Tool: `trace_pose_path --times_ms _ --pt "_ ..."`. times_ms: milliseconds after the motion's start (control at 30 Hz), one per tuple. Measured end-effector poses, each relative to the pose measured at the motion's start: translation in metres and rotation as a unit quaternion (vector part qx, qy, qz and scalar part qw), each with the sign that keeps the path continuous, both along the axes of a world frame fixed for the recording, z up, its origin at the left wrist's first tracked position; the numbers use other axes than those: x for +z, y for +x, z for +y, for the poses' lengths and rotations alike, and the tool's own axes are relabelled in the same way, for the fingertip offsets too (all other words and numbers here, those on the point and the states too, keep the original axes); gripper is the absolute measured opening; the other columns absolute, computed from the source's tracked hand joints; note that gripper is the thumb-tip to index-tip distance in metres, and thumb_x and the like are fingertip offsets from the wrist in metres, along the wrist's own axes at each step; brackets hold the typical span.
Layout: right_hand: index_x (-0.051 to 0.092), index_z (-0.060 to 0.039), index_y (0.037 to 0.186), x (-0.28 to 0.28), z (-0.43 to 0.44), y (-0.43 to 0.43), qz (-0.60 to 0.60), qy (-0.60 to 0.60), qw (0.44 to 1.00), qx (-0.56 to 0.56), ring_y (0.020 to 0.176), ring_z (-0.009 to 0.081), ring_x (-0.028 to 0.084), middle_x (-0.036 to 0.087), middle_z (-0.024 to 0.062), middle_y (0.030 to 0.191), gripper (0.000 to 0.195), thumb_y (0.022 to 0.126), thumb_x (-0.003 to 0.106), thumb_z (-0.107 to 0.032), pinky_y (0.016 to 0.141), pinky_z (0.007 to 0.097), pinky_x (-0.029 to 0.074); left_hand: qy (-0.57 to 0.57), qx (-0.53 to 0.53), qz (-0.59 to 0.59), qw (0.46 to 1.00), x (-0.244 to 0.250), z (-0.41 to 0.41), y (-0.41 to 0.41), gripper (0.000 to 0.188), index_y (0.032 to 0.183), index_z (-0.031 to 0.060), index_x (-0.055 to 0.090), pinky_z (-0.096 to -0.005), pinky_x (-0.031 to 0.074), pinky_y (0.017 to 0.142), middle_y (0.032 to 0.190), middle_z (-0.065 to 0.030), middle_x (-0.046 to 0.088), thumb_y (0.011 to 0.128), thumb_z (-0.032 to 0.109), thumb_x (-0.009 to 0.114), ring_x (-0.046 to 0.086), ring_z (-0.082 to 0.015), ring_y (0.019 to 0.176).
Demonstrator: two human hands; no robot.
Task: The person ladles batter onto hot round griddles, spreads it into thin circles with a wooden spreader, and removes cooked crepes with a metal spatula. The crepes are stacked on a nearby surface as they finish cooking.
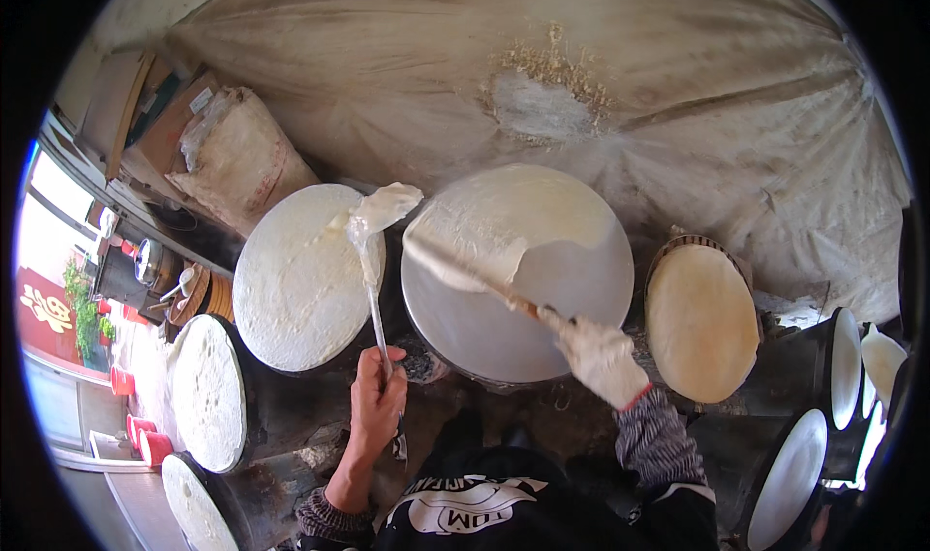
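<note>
My bare left hand (379, 395) grips the long metal handle of a ladle (377, 318). The ladle's head is thickly coated with pale batter (389, 206) and hangs between two round griddles. A white glove with a red cuff covers my right hand (601, 358), which is closed around a wooden spreader (519, 304). Its blurred blade lies across the middle griddle (479, 340). A sheet of pale batter (508, 209) covers the upper and left part of that griddle; grey metal shows at the lower right. The left griddle carries a whole pale flatbread (298, 282).
Flatbreads (701, 326) lie on a round woven tray at right. More flatbreads cover griddles (209, 391) at lower left; bare griddles (788, 478) stand at far right. A stained cloth (407, 64) hangs behind. A sack (240, 158) leans at upper left, red buckets (154, 445) below.
</note>
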State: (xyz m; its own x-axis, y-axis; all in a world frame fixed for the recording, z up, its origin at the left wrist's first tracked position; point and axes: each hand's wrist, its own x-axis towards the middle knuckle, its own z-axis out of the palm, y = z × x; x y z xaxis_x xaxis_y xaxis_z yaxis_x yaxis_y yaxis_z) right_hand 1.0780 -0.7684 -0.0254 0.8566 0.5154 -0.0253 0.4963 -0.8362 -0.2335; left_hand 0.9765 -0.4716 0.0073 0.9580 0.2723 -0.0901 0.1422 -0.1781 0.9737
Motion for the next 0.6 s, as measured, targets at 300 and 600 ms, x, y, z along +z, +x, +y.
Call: trace_pose_path --times_ms 300,600 --pt "0.052 -0.0226 0.132 -0.007 -0.041 -0.041 0.052 0.087 0.989 -0.105 0.081 0.0324 0.065 0.064 0.0144 0.094 0.045 0.088 0.059 -0.021 0.069 0.0413 0.055 -0.141 -0.052 -0.017 0.988 0.006 -0.02 0.012 0.016 0.112 0.0045 0.045 -0.0196 0.03 0.041 0.071 0.0026 0.039 0.097 0.001 0.042 0.036 -0.0032 0.047" --pt "0.051 -0.0178 0.135 0.02 0.012 0.028 0.169 0.119 0.974 -0.094 0.1 0.035 0.063 0.063 0.0154 0.117 0.042 0.094 0.05 -0.027 0.084 0.0415 0.052 -0.16 -0.053 -0.029 0.985 0.004 -0.008 -0.003 0.019 0.114 0.0042 0.045 -0.0206 0.034 0.04 0.079 -0.0006 0.041 0.097 -0.001 0.039 0.038 -0.0051 0.047"
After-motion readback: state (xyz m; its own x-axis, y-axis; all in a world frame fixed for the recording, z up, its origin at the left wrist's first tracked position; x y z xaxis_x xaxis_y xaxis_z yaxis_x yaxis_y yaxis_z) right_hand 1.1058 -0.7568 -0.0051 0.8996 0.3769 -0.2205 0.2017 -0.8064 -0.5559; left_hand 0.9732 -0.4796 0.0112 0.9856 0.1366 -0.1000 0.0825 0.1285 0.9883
